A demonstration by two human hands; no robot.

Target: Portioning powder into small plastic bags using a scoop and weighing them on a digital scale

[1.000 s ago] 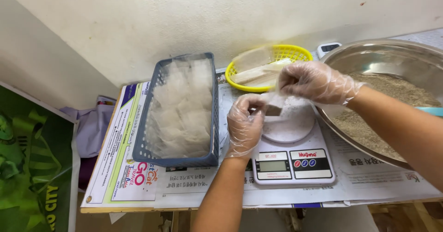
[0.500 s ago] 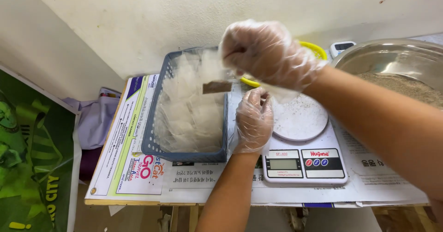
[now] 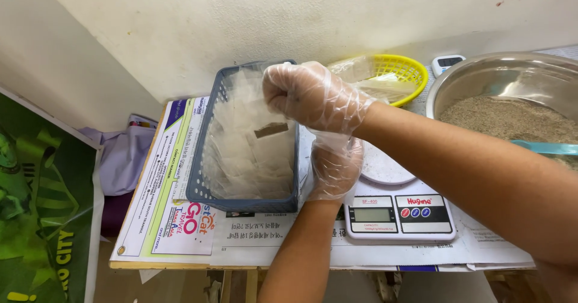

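The gloved right hand (image 3: pixel 313 95) has swung left from the scale to above the blue mesh basket (image 3: pixel 247 143) at centre, fist closed on a small clear packet (image 3: pixel 271 129) with a brown strip of filling. Lower, the crinkly-gloved left hand (image 3: pixel 335 167) rests half-curled, holding nothing visible, beside the white digital scale (image 3: pixel 394 209). Farther right, a steel bowl (image 3: pixel 512 77) holds grainy powder.

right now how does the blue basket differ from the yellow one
The blue basket is rectangular, deep and slatted; the yellow basket is oval, shallow and fine-meshed. The blue basket is packed with small clear packets, while the yellow basket holds only a few loose clear bags. The right hand, gloved, is over the blue basket with a small packet below it; no hand is at the yellow basket. Both are plastic and sit on the paper-covered table.
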